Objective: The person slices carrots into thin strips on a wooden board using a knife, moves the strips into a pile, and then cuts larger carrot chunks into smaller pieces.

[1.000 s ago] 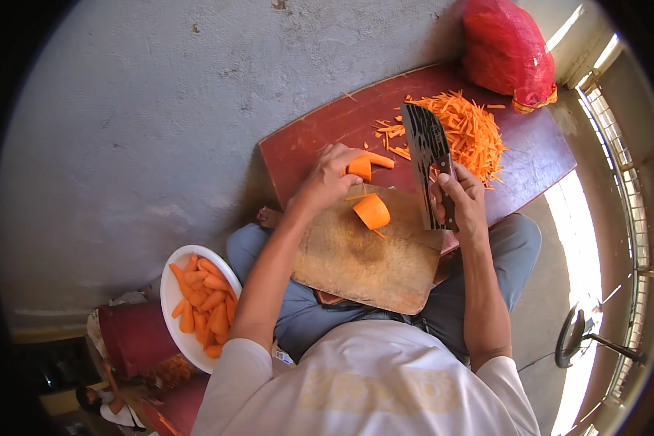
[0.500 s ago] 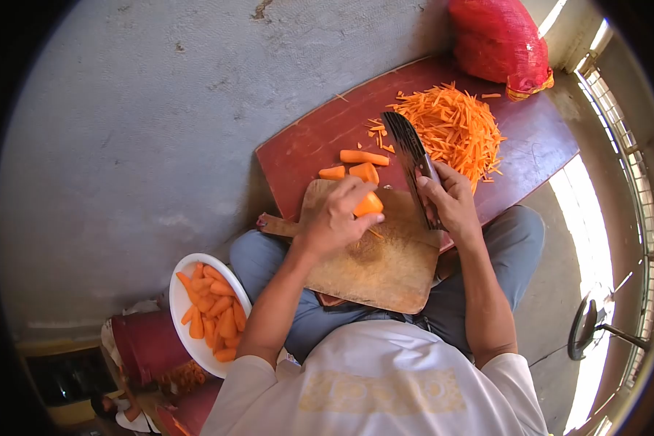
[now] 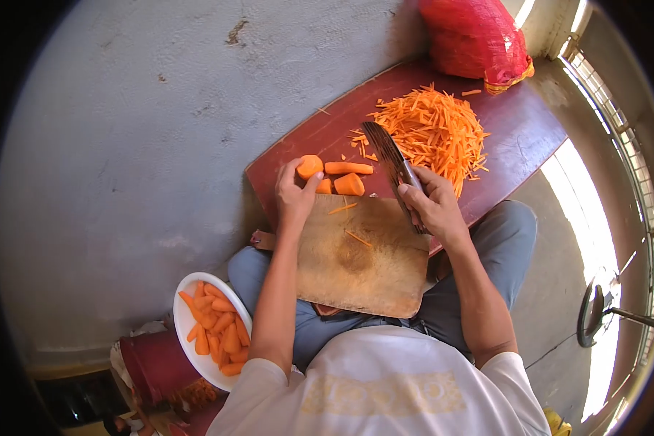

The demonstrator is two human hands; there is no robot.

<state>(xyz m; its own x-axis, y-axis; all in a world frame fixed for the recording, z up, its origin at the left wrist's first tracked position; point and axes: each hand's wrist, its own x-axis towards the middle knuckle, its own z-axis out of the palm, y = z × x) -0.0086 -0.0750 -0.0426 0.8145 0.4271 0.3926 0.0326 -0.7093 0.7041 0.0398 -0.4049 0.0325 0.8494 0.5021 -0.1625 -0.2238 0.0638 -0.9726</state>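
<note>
My left hand (image 3: 296, 190) is closed around a thick carrot piece (image 3: 310, 166) at the left part of the red table, beyond the cutting board. My right hand (image 3: 434, 206) grips a knife (image 3: 389, 158) by its dark handle, its blade pointing up and away above the board's right edge. On my lap lies the wooden cutting board (image 3: 327, 261) with a few thin carrot strips (image 3: 358, 239) on it. Beside my left hand are a long carrot piece (image 3: 349, 168) and a stubby cut carrot (image 3: 349, 184); another piece is partly hidden. Behind the knife rises a heap of carrot strips (image 3: 443, 134).
A red mesh sack (image 3: 476, 40) stands at the table's (image 3: 519, 138) far end. To my left, a white bowl (image 3: 184, 320) holds several peeled carrots (image 3: 221, 320), near a dark red container (image 3: 152, 363). A grey wall (image 3: 138, 160) runs along the left.
My left hand has moved left and away from over the board to the table with the thick carrot piece. The knife stays in my right hand. The view has shifted slightly.
</note>
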